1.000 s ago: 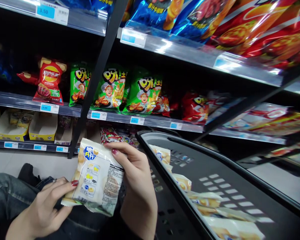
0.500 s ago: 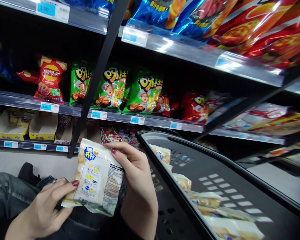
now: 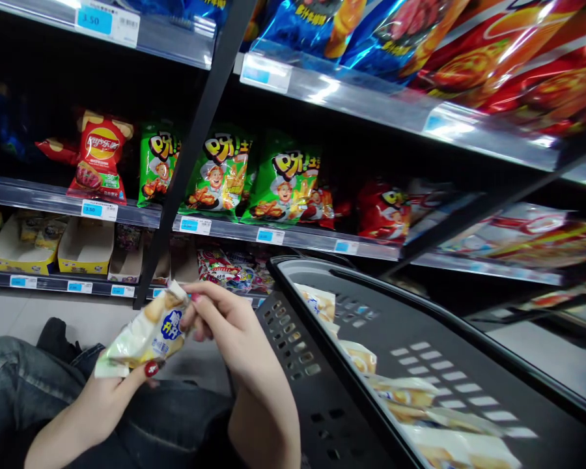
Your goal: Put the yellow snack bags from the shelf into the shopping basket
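Note:
Between my two hands, above my knees, a small cream-and-white snack bag [image 3: 144, 335] with a blue cloud-shaped logo is tilted, seen partly edge-on. My left hand [image 3: 100, 404] grips its lower end, the thumb along the near edge and the other fingers hidden behind it. My right hand [image 3: 224, 326] pinches the upper right corner between thumb and fingers. Right of my right hand stands a dark grey basket [image 3: 293, 352] with slotted walls. Several similar cream snack bags [image 3: 405, 391] lie inside it.
Ahead, a shelf [image 3: 141, 215] carries a red chip bag [image 3: 100, 156] and green snack bags [image 3: 217, 172]. Open cartons [image 3: 84, 247] sit on the bottom shelf. Large blue and red bags [image 3: 395, 39] fill the upper right shelf. A black post [image 3: 190, 150] slants between shelves.
The snack bag has turned from its printed back to a narrow view with the logo side showing. Both hands turned with it, and my right hand moved slightly left.

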A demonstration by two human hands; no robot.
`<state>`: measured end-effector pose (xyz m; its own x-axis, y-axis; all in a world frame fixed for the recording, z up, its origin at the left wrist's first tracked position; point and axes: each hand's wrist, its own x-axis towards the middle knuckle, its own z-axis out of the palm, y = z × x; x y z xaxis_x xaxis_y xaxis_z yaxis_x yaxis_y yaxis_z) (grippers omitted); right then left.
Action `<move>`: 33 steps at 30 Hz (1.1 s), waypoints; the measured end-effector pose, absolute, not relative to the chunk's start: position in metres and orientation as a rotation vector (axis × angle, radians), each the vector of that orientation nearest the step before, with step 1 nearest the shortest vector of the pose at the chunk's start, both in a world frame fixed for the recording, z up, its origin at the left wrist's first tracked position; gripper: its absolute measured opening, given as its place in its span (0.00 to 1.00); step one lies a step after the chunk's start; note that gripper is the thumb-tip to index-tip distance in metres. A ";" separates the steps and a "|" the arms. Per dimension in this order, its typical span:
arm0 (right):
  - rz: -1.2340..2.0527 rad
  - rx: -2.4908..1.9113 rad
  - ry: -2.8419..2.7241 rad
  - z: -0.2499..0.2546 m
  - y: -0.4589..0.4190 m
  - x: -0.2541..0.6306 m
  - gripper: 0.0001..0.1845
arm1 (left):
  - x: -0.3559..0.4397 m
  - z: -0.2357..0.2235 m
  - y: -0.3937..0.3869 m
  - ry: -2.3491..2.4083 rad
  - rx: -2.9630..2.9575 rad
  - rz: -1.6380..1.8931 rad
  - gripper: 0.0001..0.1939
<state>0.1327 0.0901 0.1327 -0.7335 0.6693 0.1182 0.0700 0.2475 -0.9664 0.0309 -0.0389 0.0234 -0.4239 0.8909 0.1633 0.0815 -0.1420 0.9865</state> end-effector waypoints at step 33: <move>1.432 -0.699 -2.168 0.116 0.114 0.121 0.09 | 0.045 0.035 -0.051 0.917 0.865 1.354 0.22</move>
<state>0.1212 0.1140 0.1164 -0.7716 0.6299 0.0884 0.1658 0.3334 -0.9281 0.0451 -0.0508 0.0352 0.0026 0.9992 -0.0402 -0.4080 0.0378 0.9122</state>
